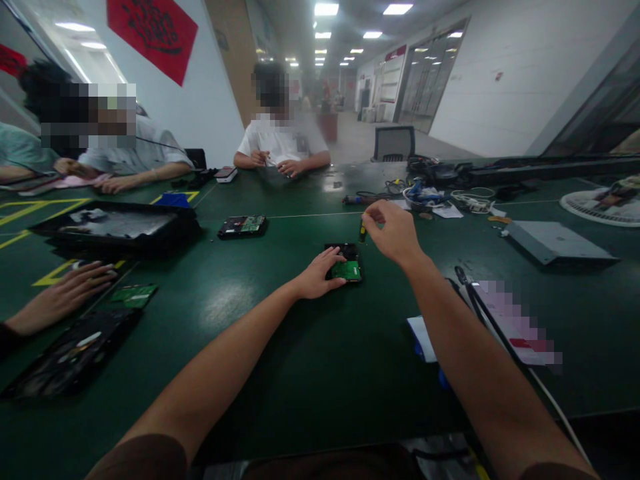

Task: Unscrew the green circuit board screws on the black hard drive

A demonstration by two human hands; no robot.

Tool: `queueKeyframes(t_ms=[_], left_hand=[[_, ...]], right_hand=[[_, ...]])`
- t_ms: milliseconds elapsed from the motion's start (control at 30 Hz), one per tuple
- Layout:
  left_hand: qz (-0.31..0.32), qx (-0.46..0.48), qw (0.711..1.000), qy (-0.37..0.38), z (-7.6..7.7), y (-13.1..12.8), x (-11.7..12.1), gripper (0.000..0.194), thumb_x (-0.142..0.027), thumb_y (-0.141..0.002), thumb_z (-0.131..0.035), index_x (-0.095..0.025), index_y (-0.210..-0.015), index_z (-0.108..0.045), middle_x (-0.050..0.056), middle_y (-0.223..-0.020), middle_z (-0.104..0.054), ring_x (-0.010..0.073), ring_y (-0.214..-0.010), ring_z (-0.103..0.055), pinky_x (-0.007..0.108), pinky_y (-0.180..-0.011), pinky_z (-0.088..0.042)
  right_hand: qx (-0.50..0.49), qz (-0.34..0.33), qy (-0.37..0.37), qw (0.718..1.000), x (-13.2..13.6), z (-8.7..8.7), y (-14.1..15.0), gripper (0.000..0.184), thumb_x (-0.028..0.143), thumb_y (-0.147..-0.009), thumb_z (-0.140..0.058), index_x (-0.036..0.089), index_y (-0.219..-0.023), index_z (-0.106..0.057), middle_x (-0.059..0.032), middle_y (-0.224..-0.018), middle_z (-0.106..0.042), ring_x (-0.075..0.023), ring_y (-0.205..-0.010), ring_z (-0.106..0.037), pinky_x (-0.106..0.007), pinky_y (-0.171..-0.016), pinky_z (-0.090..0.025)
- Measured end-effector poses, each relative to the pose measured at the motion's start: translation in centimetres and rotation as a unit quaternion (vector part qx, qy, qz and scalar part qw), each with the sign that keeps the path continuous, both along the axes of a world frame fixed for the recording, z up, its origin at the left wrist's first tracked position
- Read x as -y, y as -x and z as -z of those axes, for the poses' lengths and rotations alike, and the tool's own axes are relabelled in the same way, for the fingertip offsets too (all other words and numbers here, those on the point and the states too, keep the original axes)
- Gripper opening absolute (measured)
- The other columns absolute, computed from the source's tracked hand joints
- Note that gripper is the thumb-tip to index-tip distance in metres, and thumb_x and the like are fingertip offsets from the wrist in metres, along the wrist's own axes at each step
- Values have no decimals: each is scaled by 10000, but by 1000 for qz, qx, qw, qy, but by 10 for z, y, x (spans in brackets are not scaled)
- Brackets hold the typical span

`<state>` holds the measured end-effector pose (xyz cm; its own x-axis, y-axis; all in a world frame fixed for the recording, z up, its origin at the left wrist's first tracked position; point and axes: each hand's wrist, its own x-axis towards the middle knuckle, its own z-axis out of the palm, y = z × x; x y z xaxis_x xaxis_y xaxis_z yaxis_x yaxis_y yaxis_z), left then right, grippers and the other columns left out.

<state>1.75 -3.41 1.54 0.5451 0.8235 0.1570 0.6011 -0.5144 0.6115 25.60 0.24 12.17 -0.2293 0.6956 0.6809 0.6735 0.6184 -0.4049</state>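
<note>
1. Green board and black casing make up the drive [353, 270], which lies flat on the counter [300, 373] in front of me, at the inner side of my left hand [320, 275].
2. I expect it to feel dense for its size and quite stiff, with a smooth casing that could slide if pushed sideways.
3. The board seems the fragile part, so I would take hold by the casing's long edges and keep my fingertips off the circuitry.
4. My left hand rests over the drive with fingers spread, the thumb down by its near edge and the fingers across its far part.
5. My right hand [393, 233] pinches a yellow-and-black screwdriver [363, 231] between thumb and fingers, just beyond the drive, pointing down. It looks light and easy to twirl.
6. My fingers hide the screwdriver's top, and its tip is too small to make out; I cannot tell whether it touches anything.
7. The left part of the drive is under my hand, and any screws are too tiny to see.
8. My right forearm partly covers a white-and-blue packet [425, 339]; a pinkish item [510, 317] beyond that arm is blurred into blocks.
9. At far left, a co-worker's hand [70, 290] shows, its arm cut off by the frame.
</note>
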Motion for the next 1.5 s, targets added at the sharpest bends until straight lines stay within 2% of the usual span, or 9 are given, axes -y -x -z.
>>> queueKeyframes(t_ms=[200, 333, 467, 633, 800, 967, 1100, 1233, 1500], left_hand=[[2, -7, 1000, -1, 0, 1, 0, 667, -500, -923, -683, -241, -1506, -489, 123, -1751, -223, 336, -1639, -137, 579, -1327, -150], [5, -9, 1000, -1, 0, 1, -1, 663, -502, -925, -684, -235, -1502, -494, 129, -1750, -224, 341, -1638, -136, 590, -1323, -152], [5, -8, 1000, 0, -2, 1, 0, 655, -510, -927, -682, -240, -1496, -500, 124, -1751, -223, 343, -1638, -138, 590, -1323, -154], [3, -8, 1000, -3, -3, 0, 2, 651, -503, -935, -675, -239, -1501, -495, 122, -1749, -231, 345, -1637, -140, 582, -1327, -154], [5, 2, 1000, -8, 2, 1, -1, 650, -493, -926, -693, -238, -1495, -506, 129, -1745, -240, 342, -1636, -150, 581, -1325, -157], [8, 9, 1000, -13, 7, 1, -4, 661, -485, -923, -700, -221, -1498, -507, 144, -1737, -256, 335, -1636, -157, 566, -1326, -161], [10, 4, 1000, -15, 7, 2, -5, 663, -500, -926, -693, -222, -1499, -506, 143, -1740, -249, 327, -1637, -157, 559, -1329, -161], [8, 1, 1000, -12, 7, 2, -5, 661, -487, -926, -694, -223, -1501, -503, 142, -1740, -250, 323, -1639, -149, 560, -1329, -154], [4, -5, 1000, -9, 4, 1, -3, 659, -483, -927, -689, -225, -1503, -497, 132, -1746, -235, 322, -1640, -142, 557, -1332, -147]], right_hand=[[-19, 24, 6, 1000, -3, 3, -1, 107, 341, -926, -656, 237, -924, -627, -90, -927, -730, -266, -871, -676, -434, -808, -545], [-17, 10, 10, 1000, -2, 2, -1, 128, 362, -951, -635, 240, -913, -628, -78, -912, -734, -256, -850, -680, -425, -802, -548], [6, 1, -4, 1000, 0, 1, -1, 93, 321, -955, -607, 240, -957, -652, -80, -943, -734, -263, -900, -682, -435, -855, -543], [-11, 22, -4, 1000, -2, 3, -1, 69, 285, -917, -645, 224, -950, -649, -92, -947, -739, -267, -889, -687, -420, -833, -534], [-1, 6, -8, 1000, -2, 2, -2, 102, 321, -949, -630, 230, -917, -662, -76, -922, -742, -262, -892, -686, -411, -840, -522], [4, 1, -29, 1000, -2, 2, -2, 62, 278, -934, -629, 221, -919, -649, -83, -921, -723, -252, -877, -670, -403, -830, -522], [-16, 15, -13, 1000, -3, 3, -2, 107, 313, -920, -659, 232, -876, -604, -78, -892, -713, -249, -834, -657, -404, -785, -519], [-15, 1, -8, 1000, -3, 1, -2, 134, 338, -945, -645, 236, -868, -603, -67, -880, -716, -245, -832, -659, -404, -787, -518], [-3, 11, -16, 1000, -2, 3, -1, 51, 275, -929, -628, 224, -939, -628, -91, -941, -729, -256, -859, -665, -427, -837, -514]])
